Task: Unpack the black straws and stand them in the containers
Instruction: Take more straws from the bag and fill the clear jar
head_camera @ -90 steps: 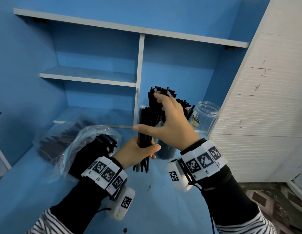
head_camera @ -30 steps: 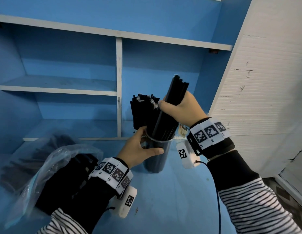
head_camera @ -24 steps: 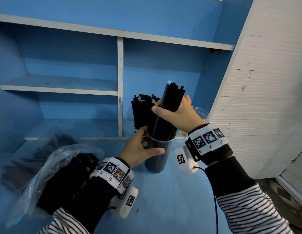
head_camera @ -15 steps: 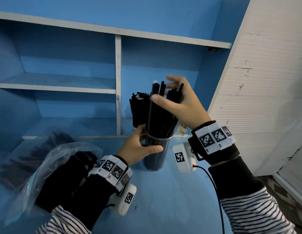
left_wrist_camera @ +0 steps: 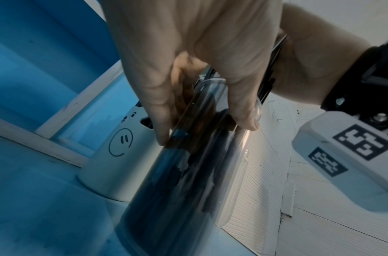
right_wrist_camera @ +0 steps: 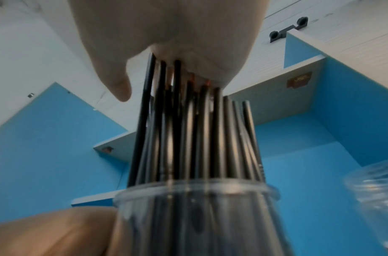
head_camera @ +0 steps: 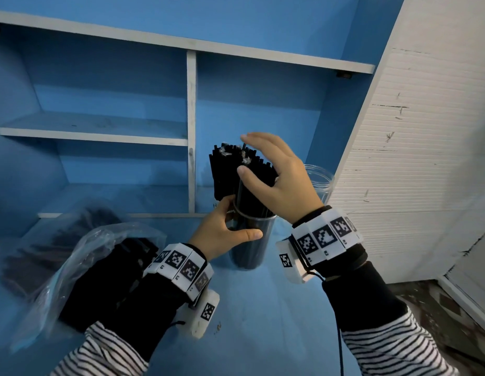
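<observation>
Looking left to right, this was how things stood.

Plastic bag [head_camera: 73, 256]: it lay on the left of the blue counter [head_camera: 263, 321], thin, see-through and crinkly. More black straws lay inside, so the job was not done.

Left hand [head_camera: 222, 234]: it was wrapped round the side of the clear tube cup [head_camera: 249, 251], thumb in front and fingers behind, as it had been half a second before. It held the cup steady.

White smiley cup [left_wrist_camera: 118, 155]: it stood just behind the tube cup. It was smooth, with a drawn face. A first bunch of straws [head_camera: 222, 169] stood in it.

New straws [head_camera: 256, 191]: these were thin, stiff, shiny black sticks. A second before, the right hand had gripped them as a tight bunch above the cup. Now they stood inside it and fanned out a little at the top.

What that meant: I think this bunch was in, and it only needed a pat to sit level.

Right hand [head_camera: 279, 180]: it had let go. Its fingers were wide and nearly straight, holding nothing. The palm pressed on the straw tops.

Empty clear jar [head_camera: 318, 180]: round and see-through, it waited just to the right, by the white ribbed wall [head_camera: 412, 158].
</observation>
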The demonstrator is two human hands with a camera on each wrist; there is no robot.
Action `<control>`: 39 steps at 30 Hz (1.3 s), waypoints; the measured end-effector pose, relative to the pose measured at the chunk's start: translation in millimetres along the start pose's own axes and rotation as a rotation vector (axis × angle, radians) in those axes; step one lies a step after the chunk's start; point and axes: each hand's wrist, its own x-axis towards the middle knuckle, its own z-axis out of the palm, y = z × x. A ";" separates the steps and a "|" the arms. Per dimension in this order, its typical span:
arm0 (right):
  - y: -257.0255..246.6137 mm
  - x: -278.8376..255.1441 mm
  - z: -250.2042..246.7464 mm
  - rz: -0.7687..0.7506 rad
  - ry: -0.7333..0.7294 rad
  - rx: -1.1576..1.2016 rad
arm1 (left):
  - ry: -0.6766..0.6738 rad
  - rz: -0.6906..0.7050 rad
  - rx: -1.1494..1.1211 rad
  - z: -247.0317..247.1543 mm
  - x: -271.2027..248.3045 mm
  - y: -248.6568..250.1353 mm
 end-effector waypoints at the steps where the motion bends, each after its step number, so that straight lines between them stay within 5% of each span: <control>1: -0.5 0.1 0.3 -0.022 0.026 0.007 | 0.001 0.002 -0.004 0.3 0.2 -0.4; 7: 9.1 -10.8 15.1 -0.053 -0.164 -0.191 | 0.012 0.000 -0.005 1.6 -0.4 1.7; 20: 11.2 -14.1 22.7 -0.102 -0.174 -0.342 | 0.011 0.020 0.032 2.8 -3.4 8.8; 27: 1.7 -8.4 14.5 -0.056 -0.221 -0.377 | -0.124 -0.056 0.239 -9.9 -15.5 20.6; 33: -32.2 -19.6 21.9 -0.180 0.074 -0.020 | 0.094 0.021 0.209 -66.0 -72.2 42.1; 39: -61.7 -40.0 62.3 -0.040 -0.141 0.359 | 0.284 0.033 0.473 -136.4 -128.7 40.4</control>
